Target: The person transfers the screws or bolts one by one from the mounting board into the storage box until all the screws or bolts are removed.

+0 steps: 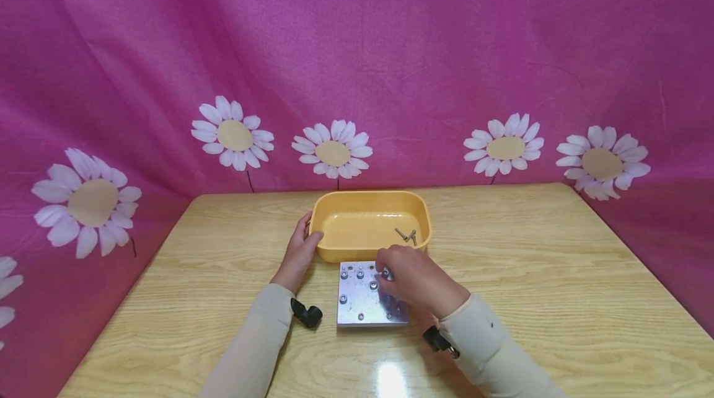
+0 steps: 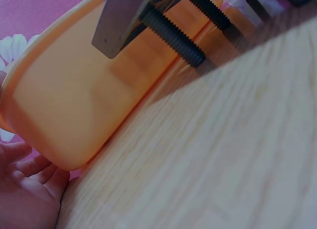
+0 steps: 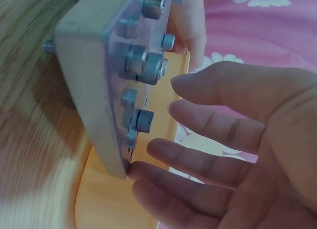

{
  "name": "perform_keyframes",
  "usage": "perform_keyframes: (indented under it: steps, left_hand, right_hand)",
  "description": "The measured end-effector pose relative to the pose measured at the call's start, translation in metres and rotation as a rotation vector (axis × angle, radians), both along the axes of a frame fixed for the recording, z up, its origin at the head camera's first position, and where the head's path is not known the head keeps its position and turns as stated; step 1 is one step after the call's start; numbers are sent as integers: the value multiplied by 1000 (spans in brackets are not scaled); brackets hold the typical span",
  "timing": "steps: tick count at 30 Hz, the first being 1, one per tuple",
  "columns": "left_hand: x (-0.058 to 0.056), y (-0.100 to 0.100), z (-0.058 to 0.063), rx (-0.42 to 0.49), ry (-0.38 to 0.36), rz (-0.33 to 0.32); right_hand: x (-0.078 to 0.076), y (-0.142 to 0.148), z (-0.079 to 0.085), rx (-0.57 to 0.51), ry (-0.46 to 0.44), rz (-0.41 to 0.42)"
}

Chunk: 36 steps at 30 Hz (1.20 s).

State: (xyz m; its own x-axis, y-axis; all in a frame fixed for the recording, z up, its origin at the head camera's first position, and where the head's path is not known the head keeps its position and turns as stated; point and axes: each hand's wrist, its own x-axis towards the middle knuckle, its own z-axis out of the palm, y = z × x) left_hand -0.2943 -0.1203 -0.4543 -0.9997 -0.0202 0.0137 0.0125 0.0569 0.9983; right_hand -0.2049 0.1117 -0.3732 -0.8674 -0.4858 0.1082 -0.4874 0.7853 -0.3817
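Observation:
A yellow plastic bin (image 1: 346, 255) sits on the table, and my left hand (image 1: 297, 255) grips its left end, thumb over the rim and fingers outside. Just in front of it is a square metal plate (image 1: 357, 308) fitted with several socket-head bolts (image 3: 154, 68). Threaded bolt shanks (image 2: 173, 35) stick out below the plate, which stands raised off the table. My right hand (image 1: 415, 277) is over the plate's right part. In the right wrist view its fingers are loosely bent close to the bolt heads, with nothing visible between thumb and fingertips.
A few loose screws (image 1: 411, 237) lie inside the bin at its right end. The wooden table (image 1: 530, 274) ends at a pink cloth (image 1: 413, 75) printed with daisies. Small black cameras (image 1: 307, 313) are worn on both wrists.

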Motion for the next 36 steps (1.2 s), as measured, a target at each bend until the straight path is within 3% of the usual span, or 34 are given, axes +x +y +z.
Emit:
perform_keyframes:
  steps: [7,26,28,33,36]
  left_hand:
    - [-1,-1,-3,9,45,-7]
    - [-1,-1,-1,-33,-11,16]
    - [3,0,5,-27,-19,7]
    - [2,0,5,-17,-15,8]
    - [-1,0,-1,-24,-3,19]
  right_hand:
    - [6,-3,-1,46,35,28]
    - [8,-10,-8,124,115,34]
    - [8,-11,-9,123,120,35]
    - [7,-11,-10,115,117,31]
    - [7,-11,-10,111,106,28]
